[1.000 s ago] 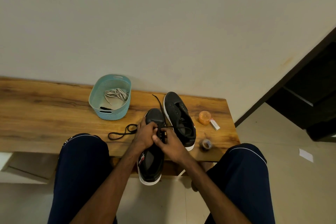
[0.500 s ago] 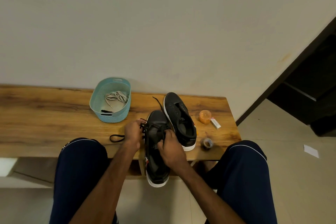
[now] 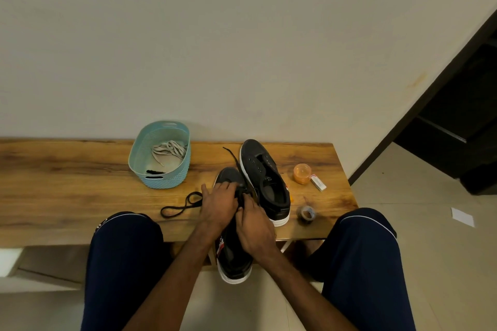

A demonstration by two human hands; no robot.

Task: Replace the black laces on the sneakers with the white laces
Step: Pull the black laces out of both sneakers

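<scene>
A person seated at a low wooden bench (image 3: 67, 183) works on the near sneaker (image 3: 234, 263), a black shoe with a white sole. Its toe points at the wall over the bench top and its heel juts past the front edge, between the person's knees. The left hand (image 3: 220, 201) lies across the front of the shoe with its fingers curled down over the lacing area, gripping it. The right hand (image 3: 255, 226) is bunched just behind it, fingertips drawn together on the black lace (image 3: 183, 204) at the eyelets; the exact pinch is hidden by the knuckles. A loose loop of that lace trails left from under the left hand and lies flat on the wood. Another black strand runs up from the toe toward the wall, beside the second sneaker (image 3: 265, 183). This one sits on the bench just right of the held shoe, touching or nearly touching it, toe angled away, with its eyelets bare. The white laces (image 3: 169, 149) lie in a heap inside a pale blue basket (image 3: 161, 183) to the left, well apart from both hands, with a small black item on the basket floor near its front wall. On the right end of the bench are an orange round tub (image 3: 302, 173), a small white box (image 3: 318, 184) just beside it, and a roll of tape (image 3: 306, 213) near the front edge. A scrap of white paper (image 3: 462, 217) lies on the tiled floor at right
</scene>
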